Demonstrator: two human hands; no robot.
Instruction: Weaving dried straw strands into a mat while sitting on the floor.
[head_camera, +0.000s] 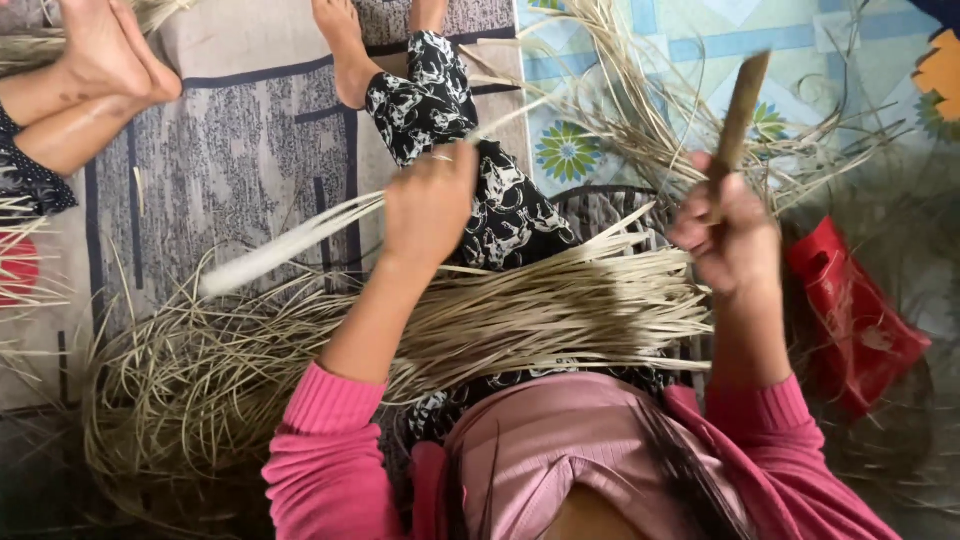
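Observation:
My left hand (428, 205) is raised above my lap and pinches a long pale reed strip (290, 243) that runs out to the left. My right hand (728, 240) is closed around a brown wooden-handled tool (738, 115) that points up and slightly right. A thick bundle of thin straw-coloured reed strips (560, 310) lies across my lap between the two hands. Its strands curl down to the floor on the left. Under the bundle a dark woven piece (600, 210) shows partly.
Another person's bare feet and lower legs (90, 70) rest on the grey patterned mat at top left. My own foot (345, 50) stretches out ahead. A red plastic bag (850, 310) lies at right. Loose reeds (660, 120) spread over the blue patterned mat.

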